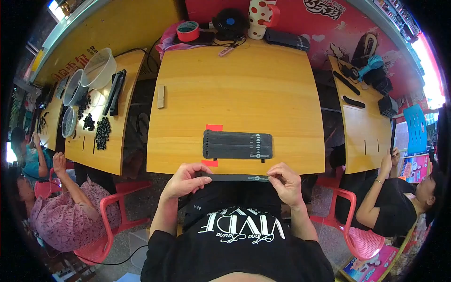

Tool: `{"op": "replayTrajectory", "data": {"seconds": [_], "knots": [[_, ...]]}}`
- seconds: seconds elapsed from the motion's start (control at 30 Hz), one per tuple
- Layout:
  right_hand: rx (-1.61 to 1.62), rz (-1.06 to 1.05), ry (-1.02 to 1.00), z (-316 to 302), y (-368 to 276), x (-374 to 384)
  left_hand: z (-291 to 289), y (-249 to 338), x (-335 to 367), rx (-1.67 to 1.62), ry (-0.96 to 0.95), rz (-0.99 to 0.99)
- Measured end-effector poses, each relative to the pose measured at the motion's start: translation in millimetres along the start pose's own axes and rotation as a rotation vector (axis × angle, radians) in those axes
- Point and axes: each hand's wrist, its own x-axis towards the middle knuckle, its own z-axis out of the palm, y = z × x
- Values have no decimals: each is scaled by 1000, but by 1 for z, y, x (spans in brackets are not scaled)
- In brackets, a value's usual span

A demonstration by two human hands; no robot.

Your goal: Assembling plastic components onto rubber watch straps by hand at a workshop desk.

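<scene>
A dark flat strap (235, 178) with pale printing near one end is stretched level in front of my body, just off the table's near edge. My left hand (187, 180) pinches its left end between thumb and fingers. At the other end, my right hand (285, 183) grips it the same way. Just beyond, several similar dark straps (230, 144) lie side by side in a neat block on the wooden table, their pale marks lined up on the right. One piece of red tape (214, 127) is stuck above the block and another red tape piece (209, 163) below it.
A small wooden strip (161, 97) lies at the table's left. Along the back stand a tape roll (188, 31), a black fan (230, 23), a spotted cup (260, 19) and a dark case (287, 40). Seated people work at side tables; the left one holds plastic tubs (99, 69).
</scene>
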Motion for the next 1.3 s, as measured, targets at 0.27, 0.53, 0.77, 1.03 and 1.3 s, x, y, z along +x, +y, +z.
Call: {"op": "replayTrajectory", "data": {"seconds": [0.27,0.53,0.77,1.03,1.3], "knots": [[233,96,-1,0,2,15,7,-7,15,9,306,226],[206,49,274,9,16,22,14,-11,25,-47,480,242],[115,69,349,12,30,27,16,-9,35,-68,553,236],[128,122,390,13,32,30,16,-10,40,20,579,242],[121,121,408,16,37,30,18,-7,40,25,600,223]]}}
